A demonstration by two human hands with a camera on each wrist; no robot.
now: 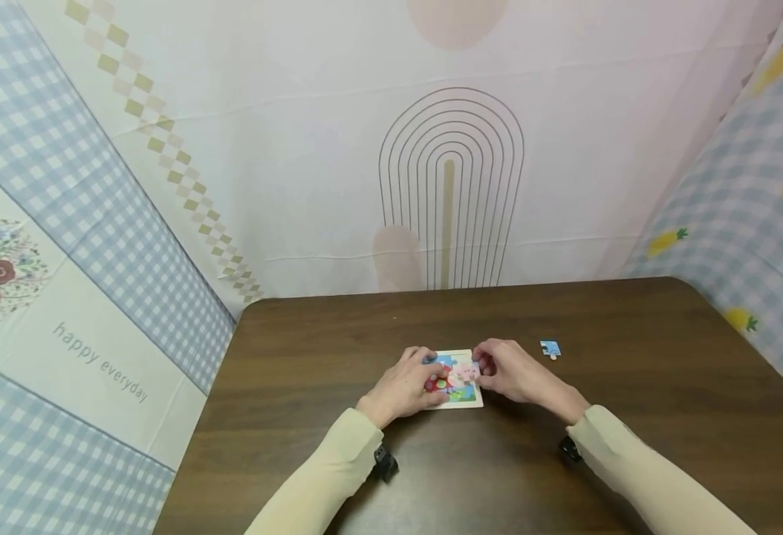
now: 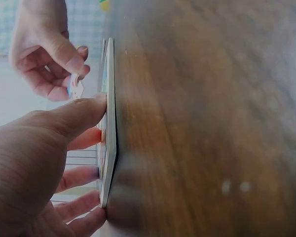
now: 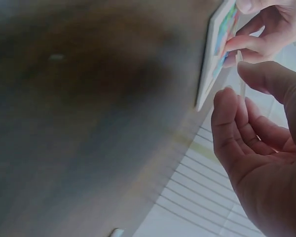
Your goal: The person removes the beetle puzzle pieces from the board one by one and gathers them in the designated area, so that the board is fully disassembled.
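A small jigsaw puzzle in a pale-edged tray lies on the table, its picture showing blue, red and green patches. My left hand rests on the tray's left part, fingers spread over the picture; the left wrist view shows the thumb touching the tray's near edge. At the tray's right side, my right hand pinches a jigsaw piece between thumb and fingers, held apart from the board. In the right wrist view this piece appears edge-on. My hands hide part of the picture.
A loose blue jigsaw piece lies on the dark wooden table beyond my right hand. A patterned cloth hangs behind the table's far edge, with checked cloth at the right.
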